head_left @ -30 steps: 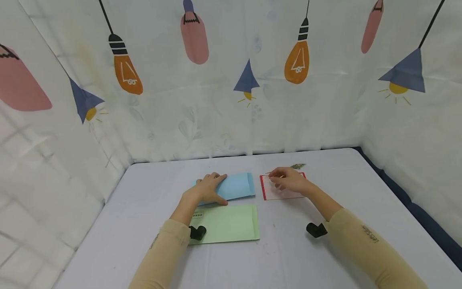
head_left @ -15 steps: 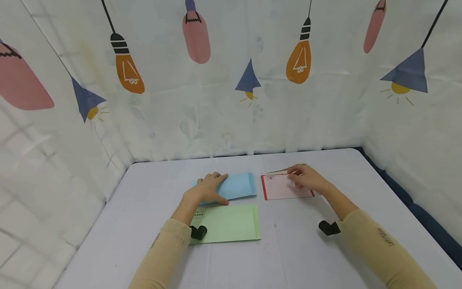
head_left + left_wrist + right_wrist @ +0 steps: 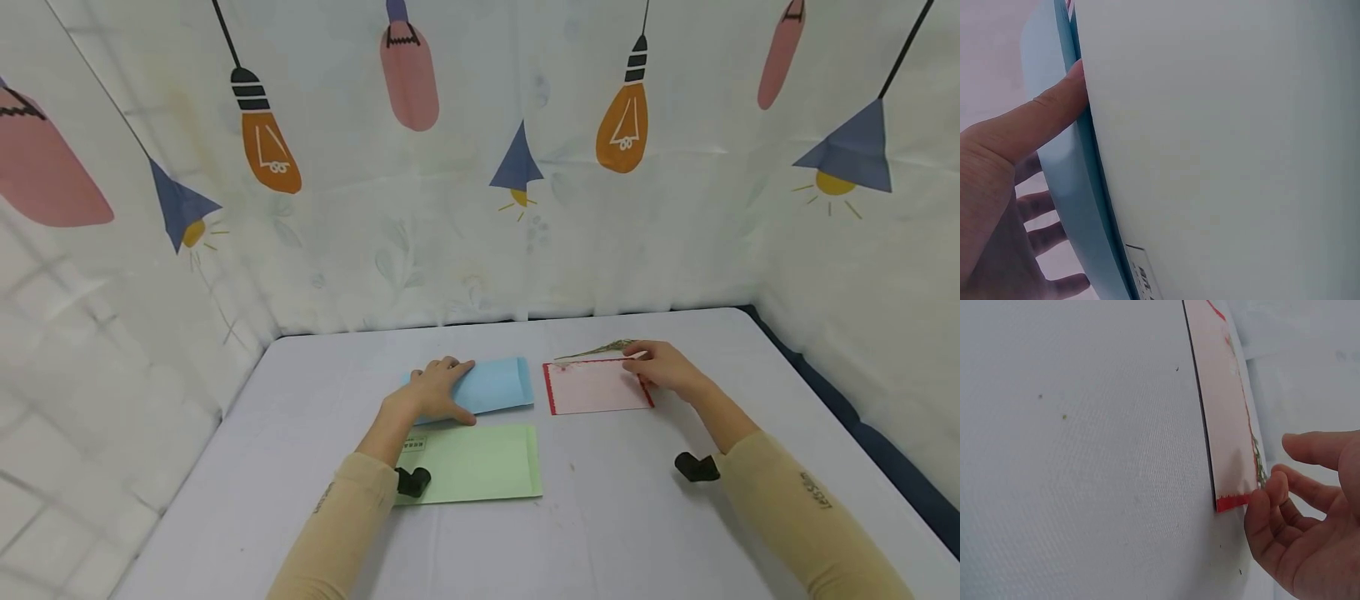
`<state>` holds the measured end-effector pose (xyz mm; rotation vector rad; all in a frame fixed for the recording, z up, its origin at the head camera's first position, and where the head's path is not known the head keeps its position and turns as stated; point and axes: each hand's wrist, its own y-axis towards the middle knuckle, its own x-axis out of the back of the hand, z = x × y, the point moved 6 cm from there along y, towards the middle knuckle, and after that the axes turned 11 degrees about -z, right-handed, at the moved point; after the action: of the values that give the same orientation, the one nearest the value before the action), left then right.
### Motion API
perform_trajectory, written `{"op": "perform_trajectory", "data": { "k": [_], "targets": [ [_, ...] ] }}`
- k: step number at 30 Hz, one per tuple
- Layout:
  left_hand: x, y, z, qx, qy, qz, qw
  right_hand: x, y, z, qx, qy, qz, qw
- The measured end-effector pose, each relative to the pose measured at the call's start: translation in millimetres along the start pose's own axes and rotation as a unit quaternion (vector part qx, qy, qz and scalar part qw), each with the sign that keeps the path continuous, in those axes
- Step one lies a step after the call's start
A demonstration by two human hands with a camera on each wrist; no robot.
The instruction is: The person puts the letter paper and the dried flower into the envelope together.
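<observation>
My left hand [image 3: 433,392] rests spread across a light blue envelope [image 3: 497,385], its thumb [image 3: 1054,109] at the near edge and its other fingers toward the far side. Just in front of it lies a pale green envelope [image 3: 472,462], close under the left wrist. To the right is a pink card [image 3: 592,387] with red-edged ends. A thin dried sprig [image 3: 592,350] lies along the card's far edge. My right hand [image 3: 663,367] hovers at the card's far right corner, thumb and forefinger apart, beside the sprig's bushy end [image 3: 1260,465].
All of this lies on a white-covered table [image 3: 300,467]. A printed curtain [image 3: 450,250] stands right behind its far edge, with more cloth at both sides. Small specks [image 3: 1064,417] dot the tablecloth.
My right hand has drawn away to the right over the card, uncovering more of it; the sprig now lies along its far edge. My left hand has stayed on the blue envelope.
</observation>
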<state>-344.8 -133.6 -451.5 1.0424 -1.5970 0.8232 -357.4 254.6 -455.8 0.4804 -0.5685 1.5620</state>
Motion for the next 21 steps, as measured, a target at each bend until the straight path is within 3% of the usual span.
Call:
{"op": "perform_trajectory", "data": {
  "k": [10,21],
  "targets": [
    [0.7,0.2,-1.4,0.002,0.003,0.005,1.0000,3.3,6.3,-13.3,-0.023,0.005,-0.018,1.000],
    [2.0,-1.4,-3.0,0.004,0.001,0.001,1.0000,4.2,6.7,-16.0,-0.016,-0.029,-0.038,0.999]
  ]
}}
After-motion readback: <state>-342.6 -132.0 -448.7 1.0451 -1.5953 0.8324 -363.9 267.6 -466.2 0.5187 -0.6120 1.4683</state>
